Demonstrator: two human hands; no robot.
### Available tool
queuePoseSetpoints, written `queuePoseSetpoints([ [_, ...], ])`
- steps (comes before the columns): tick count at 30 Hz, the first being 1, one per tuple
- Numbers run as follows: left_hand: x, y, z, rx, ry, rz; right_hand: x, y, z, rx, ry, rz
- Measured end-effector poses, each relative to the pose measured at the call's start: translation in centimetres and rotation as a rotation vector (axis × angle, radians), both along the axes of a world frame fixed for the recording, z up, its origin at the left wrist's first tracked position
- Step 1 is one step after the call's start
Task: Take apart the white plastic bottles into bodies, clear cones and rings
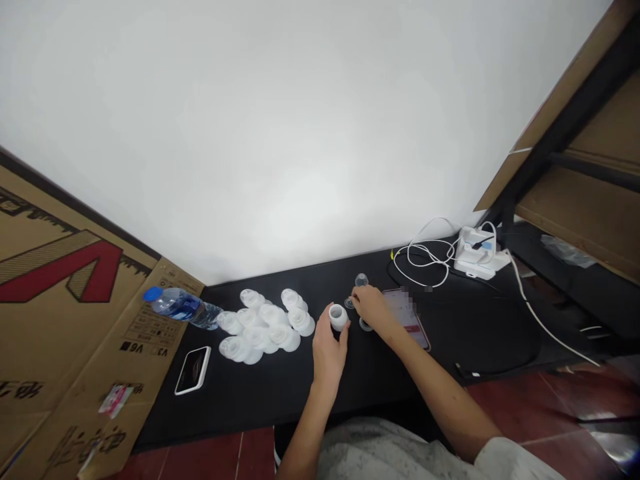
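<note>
My left hand (329,350) is shut on a short white cylindrical cup (338,317), holding it upright above the black table. My right hand (373,307) reaches over small transparent plastic parts, and its fingers hide part of them. A transparent dome-shaped part (361,281) stands just beyond those fingers. A transparent round piece (366,325) lies under the heel of my right hand. Whether my right fingers grip anything, I cannot tell. To the left of both hands lies a cluster of white flanged plastic parts (265,327).
The black table (300,400) holds a smartphone (193,370) and a water bottle (183,305) on its left. Another phone (406,319) lies under my right wrist. A white charger (475,253) with tangled cables sits behind. Flattened cardboard (65,300) stands at the left.
</note>
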State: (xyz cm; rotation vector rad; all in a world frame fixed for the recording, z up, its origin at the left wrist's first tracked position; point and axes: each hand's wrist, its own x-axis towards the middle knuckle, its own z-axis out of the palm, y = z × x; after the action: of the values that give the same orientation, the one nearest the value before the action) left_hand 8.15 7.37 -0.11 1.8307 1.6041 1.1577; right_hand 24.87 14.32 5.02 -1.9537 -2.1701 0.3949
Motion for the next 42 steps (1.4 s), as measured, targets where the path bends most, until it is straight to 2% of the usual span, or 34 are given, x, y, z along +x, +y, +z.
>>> queuePoseSetpoints([
  [4,0.1,1.0,0.4,0.003,-0.011,-0.013,1.2,0.2,0.7,0.01,-0.011,-0.07],
  [10,1.2,3.5,1.3,-0.012,-0.03,-0.067,2.0,-1.3,1.0,0.033,0.027,-0.116],
  [16,2.1,6.3,2.0,-0.04,-0.059,-0.089,1.5,-2.7,0.2,0.064,0.048,-0.043],
  [20,2.3,6.9,1.6,-0.064,-0.108,-0.091,0.5,-3.5,-0.6,0.083,0.043,0.027],
  [22,2.1,6.0,1.0,-0.101,-0.149,-0.087,0.2,-4.0,-0.9,0.088,0.051,0.06],
  [24,1.6,3.9,0.3,-0.143,-0.184,-0.069,0.2,-4.7,-1.2,0.109,0.076,0.066],
  [27,0.1,-0.9,-0.3,-0.16,-0.169,-0.053,1.1,-5.9,-1.7,0.162,0.064,0.043],
  [29,-1.2,-4.2,-0.1,-0.143,-0.133,-0.074,1.9,-6.3,-2.2,0.16,0.005,0.04],
  [31,-2.7,-6.5,0.8,-0.113,-0.109,-0.085,2.6,-6.2,-2.8,0.132,-0.036,0.035],
  [34,-5.0,-7.6,3.1,-0.015,-0.042,-0.043,3.1,-5.1,-3.5,0.107,-0.018,-0.005],
  [37,-6.8,-6.5,5.7,0.189,0.086,0.064,2.9,-3.7,-3.4,0.165,0.054,-0.034],
  [39,-7.5,-5.1,7.3,0.304,0.191,0.182,2.4,-3.5,-2.8,0.252,0.121,-0.032],
  [42,-7.3,-2.9,8.8,0.346,0.351,0.332,1.0,-4.8,-1.6,0.377,0.268,-0.022],
])
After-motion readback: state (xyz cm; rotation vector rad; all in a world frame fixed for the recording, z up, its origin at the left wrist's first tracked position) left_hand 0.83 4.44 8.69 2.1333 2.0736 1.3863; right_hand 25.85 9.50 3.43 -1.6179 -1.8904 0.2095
